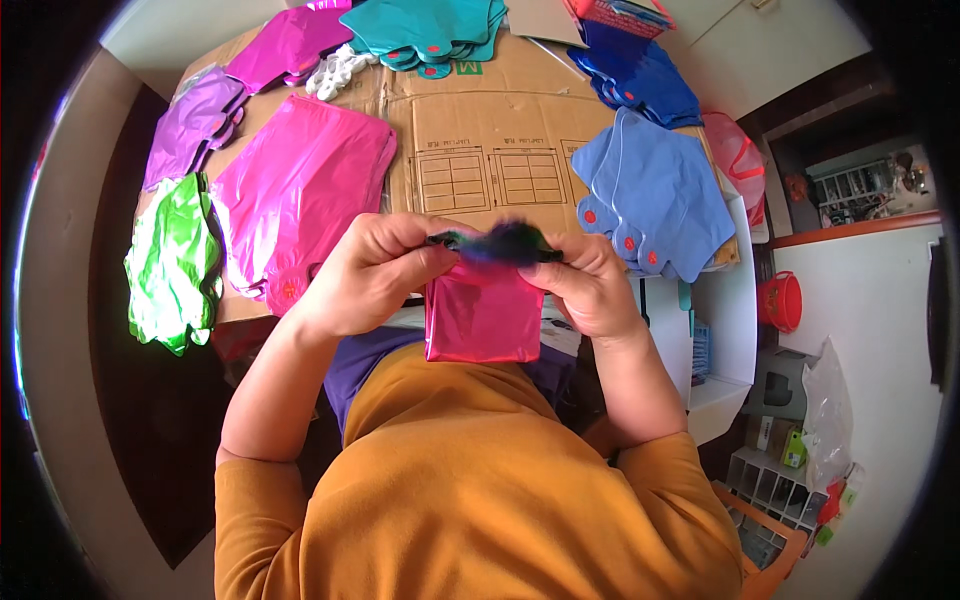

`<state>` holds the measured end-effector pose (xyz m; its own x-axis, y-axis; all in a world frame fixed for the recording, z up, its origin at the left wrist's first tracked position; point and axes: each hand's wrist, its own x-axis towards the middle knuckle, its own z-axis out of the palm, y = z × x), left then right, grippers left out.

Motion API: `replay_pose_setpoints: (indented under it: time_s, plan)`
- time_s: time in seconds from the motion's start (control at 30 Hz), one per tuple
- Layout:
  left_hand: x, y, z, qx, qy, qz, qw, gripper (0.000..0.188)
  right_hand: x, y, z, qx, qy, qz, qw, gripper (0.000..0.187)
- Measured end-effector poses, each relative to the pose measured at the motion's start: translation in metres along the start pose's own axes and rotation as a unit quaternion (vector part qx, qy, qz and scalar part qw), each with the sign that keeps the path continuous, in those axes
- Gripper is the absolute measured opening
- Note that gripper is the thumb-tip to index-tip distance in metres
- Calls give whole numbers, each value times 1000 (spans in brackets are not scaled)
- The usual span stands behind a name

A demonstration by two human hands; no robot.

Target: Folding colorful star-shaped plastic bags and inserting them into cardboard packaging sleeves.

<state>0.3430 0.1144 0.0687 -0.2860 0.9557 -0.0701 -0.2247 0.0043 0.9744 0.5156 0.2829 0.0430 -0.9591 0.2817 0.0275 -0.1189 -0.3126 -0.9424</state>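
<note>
At the frame's centre, the left hand (378, 268) pinches one end of a dark strip (500, 246); below it hangs the pink pouch (483, 318). The right hand (598, 287) pinches the other end, probably to hold the strip stretched.

The dark bunch (510, 245) is blurred, so its shape and material cannot be told. It hides the upper edge of the pink pouch (482, 325), and whether the two are joined is unclear. Some fingertips of the left hand (375, 278) and right hand (598, 290) are out of sight around the bunch. The left hand also covers a lower part of the large pink bag (300, 185). The picture's upper edge cuts off the teal bags (425, 28) and red packet (630, 14); its lower edge cuts the shirt (470, 480). Small things on the shelf (870, 192) are too tiny to identify.
</note>
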Motion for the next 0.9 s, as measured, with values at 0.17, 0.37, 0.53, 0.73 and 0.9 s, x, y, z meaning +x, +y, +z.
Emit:
replay_pose_setpoints:
  time_s: [0.17, 0.37, 0.53, 0.73, 0.9]
  plan:
    - [-1, -16, -4, -94, -24, 47, 994, 22, 0, -10, 9, -67, -12, -83, 994, 26]
    - [0, -30, -17, -207, -25, -12, 978, 23, 1, -12, -24, -291, -121, -225, 922, 36]
    - [8, -30, -16, -305, -19, -19, 952, 21, 3, -27, -11, -433, -30, -199, 879, 62]
    - [11, -16, -6, -307, -6, -120, 944, 20, 15, -4, -11, -481, 5, -259, 837, 40]
    - [7, -30, -2, -137, 60, -77, 986, 34, 13, 25, 5, -98, 98, 24, 990, 13]
